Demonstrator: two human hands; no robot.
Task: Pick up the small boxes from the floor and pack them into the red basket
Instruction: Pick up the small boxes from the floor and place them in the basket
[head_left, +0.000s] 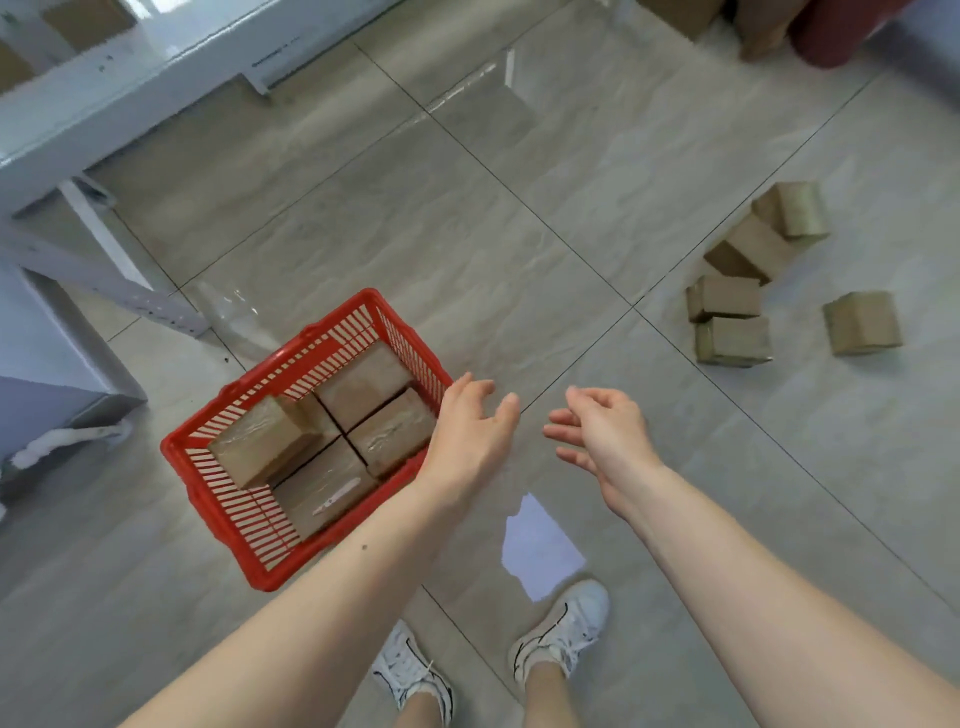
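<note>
Red basket (218, 499) sits on the grey tiled floor (467, 234), lower left of centre, near a white metal frame (104, 249). Inside it: four brown small boxes lying flat in a two-by-two layer, far one (361, 382), right one (392, 434), near one (322, 488), the fourth mostly hidden, plus a fifth box (260, 441) lying tilted on top at the left end. Tape shines on several tops.

Left hand (470, 434) hovers over the basket's right rim, fingers loosely spread, empty, not touching any box. Right hand (602, 428) hangs just beside it over bare floor, palm turned inward, fingers curled loosely apart, empty too.

Five more small boxes lie on the floor far right, well apart from the basket: top one (795, 208), one just below it (753, 249) touching it, two stacked-looking ones (724, 296) and (735, 340) touching each other, and a lone one (862, 322) apart to the right.

White sneakers, left (410, 670) and right (566, 629), stand at the bottom edge. A bright patch of reflection (540, 545) lies on the floor between the feet and the hands.
</note>
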